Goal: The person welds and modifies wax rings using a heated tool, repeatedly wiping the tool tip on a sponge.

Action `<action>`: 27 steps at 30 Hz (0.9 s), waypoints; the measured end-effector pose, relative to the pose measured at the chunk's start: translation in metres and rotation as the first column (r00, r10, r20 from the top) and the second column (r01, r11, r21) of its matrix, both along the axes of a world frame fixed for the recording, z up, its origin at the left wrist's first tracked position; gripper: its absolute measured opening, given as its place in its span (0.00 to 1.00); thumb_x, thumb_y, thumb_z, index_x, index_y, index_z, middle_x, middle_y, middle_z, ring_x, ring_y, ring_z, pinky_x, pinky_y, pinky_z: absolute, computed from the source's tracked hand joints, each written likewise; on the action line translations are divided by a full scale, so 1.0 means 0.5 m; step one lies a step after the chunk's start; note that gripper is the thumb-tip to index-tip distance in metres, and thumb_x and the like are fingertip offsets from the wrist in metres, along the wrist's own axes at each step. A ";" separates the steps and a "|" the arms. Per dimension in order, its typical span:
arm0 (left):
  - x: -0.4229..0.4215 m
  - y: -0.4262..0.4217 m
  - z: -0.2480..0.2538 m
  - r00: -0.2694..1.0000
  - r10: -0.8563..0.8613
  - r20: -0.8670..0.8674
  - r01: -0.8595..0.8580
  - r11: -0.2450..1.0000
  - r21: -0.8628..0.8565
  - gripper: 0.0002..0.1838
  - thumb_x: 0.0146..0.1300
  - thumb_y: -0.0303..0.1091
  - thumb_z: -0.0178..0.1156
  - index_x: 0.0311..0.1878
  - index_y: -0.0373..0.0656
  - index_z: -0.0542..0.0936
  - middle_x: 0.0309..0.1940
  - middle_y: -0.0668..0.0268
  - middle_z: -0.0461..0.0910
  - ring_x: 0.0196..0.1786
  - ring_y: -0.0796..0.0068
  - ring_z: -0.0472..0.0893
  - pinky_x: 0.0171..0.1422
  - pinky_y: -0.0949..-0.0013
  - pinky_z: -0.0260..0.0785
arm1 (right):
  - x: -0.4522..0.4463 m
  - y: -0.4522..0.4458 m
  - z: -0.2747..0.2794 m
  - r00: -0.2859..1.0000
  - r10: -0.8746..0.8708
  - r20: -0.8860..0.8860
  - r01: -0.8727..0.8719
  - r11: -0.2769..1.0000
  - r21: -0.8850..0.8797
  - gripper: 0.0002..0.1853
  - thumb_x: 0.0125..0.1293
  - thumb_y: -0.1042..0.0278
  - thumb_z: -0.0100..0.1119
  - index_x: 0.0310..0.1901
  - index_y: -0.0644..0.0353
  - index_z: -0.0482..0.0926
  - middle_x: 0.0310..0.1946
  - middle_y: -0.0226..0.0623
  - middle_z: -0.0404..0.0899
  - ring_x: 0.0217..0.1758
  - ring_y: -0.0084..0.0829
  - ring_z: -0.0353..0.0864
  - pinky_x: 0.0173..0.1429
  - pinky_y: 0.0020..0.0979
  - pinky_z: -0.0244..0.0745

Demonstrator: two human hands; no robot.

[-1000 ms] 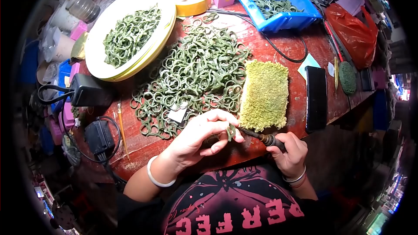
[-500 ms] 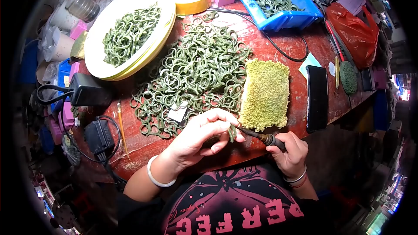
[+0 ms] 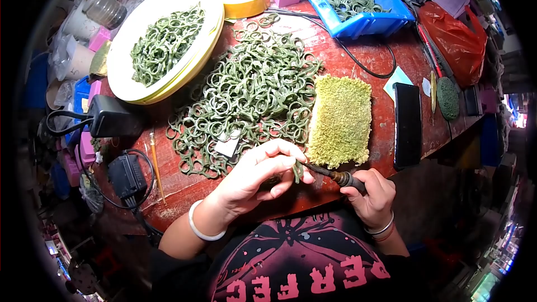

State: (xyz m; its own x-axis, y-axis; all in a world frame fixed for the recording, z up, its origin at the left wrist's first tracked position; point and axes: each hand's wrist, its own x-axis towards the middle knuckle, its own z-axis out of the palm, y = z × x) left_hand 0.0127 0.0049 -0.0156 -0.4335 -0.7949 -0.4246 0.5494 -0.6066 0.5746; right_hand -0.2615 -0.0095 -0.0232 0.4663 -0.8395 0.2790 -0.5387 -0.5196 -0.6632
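Observation:
My left hand (image 3: 265, 173) pinches a small green wax ring (image 3: 297, 171) between thumb and fingers, near the table's front edge. In my right hand (image 3: 373, 193) is a soldering iron (image 3: 341, 178), gripped by its dark handle below a brass-coloured collar. Its thin shaft points left, and its tip meets or nearly meets the ring; fingers partly hide that spot. Just beyond my hands lies a large loose pile of similar green rings (image 3: 257, 84). A yellow-green, rough-textured block (image 3: 340, 123) lies right of the pile, behind the iron.
A white dish (image 3: 120, 72) of rings stands at the left, and a blue bin (image 3: 363, 31) of rings at the back right. A black phone (image 3: 408, 126), red plastic bag (image 3: 456, 39), black adapter (image 3: 130, 174), thin brush (image 3: 156, 162) and tape roll (image 3: 243, 8) surround the pile.
Hardly anything differs. Both hands keep the ring and the soldering iron in nearly the same place; the view has shifted very slightly.

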 end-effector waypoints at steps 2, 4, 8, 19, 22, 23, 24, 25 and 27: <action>0.000 0.000 0.000 1.000 -0.003 0.004 0.003 1.000 -0.001 0.10 0.75 0.33 0.53 0.54 0.40 0.77 0.41 0.58 0.86 0.20 0.86 0.67 0.20 0.83 0.52 | 0.000 0.000 0.000 1.000 0.003 0.003 -0.003 1.000 -0.002 0.19 0.59 0.56 0.76 0.36 0.62 0.79 0.24 0.36 0.77 0.22 0.36 0.77 0.26 0.33 0.70; 0.000 0.000 0.001 1.000 -0.004 0.009 0.004 1.000 -0.002 0.10 0.75 0.33 0.53 0.54 0.40 0.77 0.41 0.58 0.86 0.20 0.86 0.67 0.20 0.83 0.52 | 0.000 0.000 0.000 1.000 0.006 0.006 -0.006 1.000 -0.004 0.18 0.59 0.56 0.76 0.36 0.62 0.79 0.24 0.36 0.77 0.22 0.36 0.77 0.26 0.33 0.70; 0.000 0.001 0.002 1.000 0.006 0.006 -0.006 1.000 0.004 0.10 0.75 0.32 0.53 0.54 0.40 0.76 0.42 0.58 0.86 0.20 0.86 0.68 0.21 0.83 0.52 | 0.000 0.001 0.000 1.000 0.000 -0.001 0.000 1.000 0.005 0.18 0.59 0.56 0.76 0.36 0.62 0.79 0.24 0.36 0.77 0.22 0.36 0.77 0.26 0.33 0.70; -0.005 0.001 0.004 0.999 0.016 0.038 -0.015 0.999 -0.037 0.14 0.74 0.38 0.56 0.55 0.39 0.76 0.43 0.54 0.85 0.21 0.85 0.67 0.23 0.83 0.55 | -0.006 0.011 -0.004 0.990 -0.087 0.107 0.080 0.994 0.069 0.19 0.61 0.55 0.75 0.36 0.63 0.79 0.24 0.35 0.76 0.22 0.31 0.76 0.27 0.30 0.68; -0.006 0.004 -0.002 0.996 0.020 0.084 -0.015 0.998 -0.060 0.18 0.72 0.35 0.60 0.60 0.38 0.75 0.49 0.53 0.84 0.25 0.85 0.68 0.31 0.82 0.62 | 0.029 0.010 0.014 0.957 -0.108 0.270 0.061 0.982 0.177 0.18 0.58 0.61 0.79 0.37 0.65 0.81 0.26 0.33 0.77 0.24 0.22 0.74 0.29 0.26 0.68; -0.006 0.004 -0.004 0.996 0.013 0.085 -0.008 0.998 -0.063 0.18 0.72 0.35 0.60 0.60 0.38 0.75 0.49 0.53 0.84 0.25 0.85 0.68 0.31 0.82 0.62 | 0.045 0.009 0.028 0.962 -0.098 0.255 0.046 0.978 0.202 0.17 0.55 0.66 0.81 0.38 0.64 0.81 0.26 0.34 0.78 0.25 0.23 0.75 0.29 0.26 0.69; -0.006 0.005 -0.006 0.995 0.006 0.097 0.001 0.997 -0.078 0.19 0.71 0.36 0.61 0.61 0.37 0.75 0.50 0.54 0.84 0.25 0.85 0.68 0.31 0.82 0.62 | 0.063 0.007 0.034 0.950 -0.081 0.302 0.010 0.973 0.231 0.16 0.55 0.68 0.81 0.38 0.64 0.81 0.27 0.34 0.78 0.26 0.23 0.76 0.30 0.26 0.70; -0.007 0.005 -0.005 0.994 0.000 0.109 0.010 0.996 -0.094 0.20 0.71 0.36 0.62 0.61 0.37 0.74 0.50 0.54 0.84 0.26 0.85 0.69 0.31 0.82 0.62 | 0.080 0.004 0.038 0.935 -0.066 0.349 -0.028 0.966 0.257 0.16 0.55 0.70 0.81 0.39 0.64 0.81 0.27 0.35 0.79 0.27 0.24 0.77 0.31 0.26 0.71; -0.011 0.004 0.001 0.991 0.007 0.131 0.007 0.994 -0.111 0.22 0.69 0.37 0.64 0.62 0.37 0.74 0.50 0.56 0.83 0.27 0.85 0.70 0.31 0.81 0.63 | 0.109 -0.007 0.050 0.923 -0.014 0.384 -0.062 0.981 0.186 0.13 0.56 0.75 0.78 0.39 0.63 0.81 0.29 0.37 0.80 0.28 0.25 0.80 0.33 0.27 0.74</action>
State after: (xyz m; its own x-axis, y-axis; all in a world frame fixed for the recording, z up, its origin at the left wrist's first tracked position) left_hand 0.0072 0.0068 -0.0149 -0.3802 -0.8400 -0.3871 0.4652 -0.5354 0.7049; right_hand -0.2070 -0.0130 0.0017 0.3768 -0.8845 0.2752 -0.2140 -0.3722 -0.9031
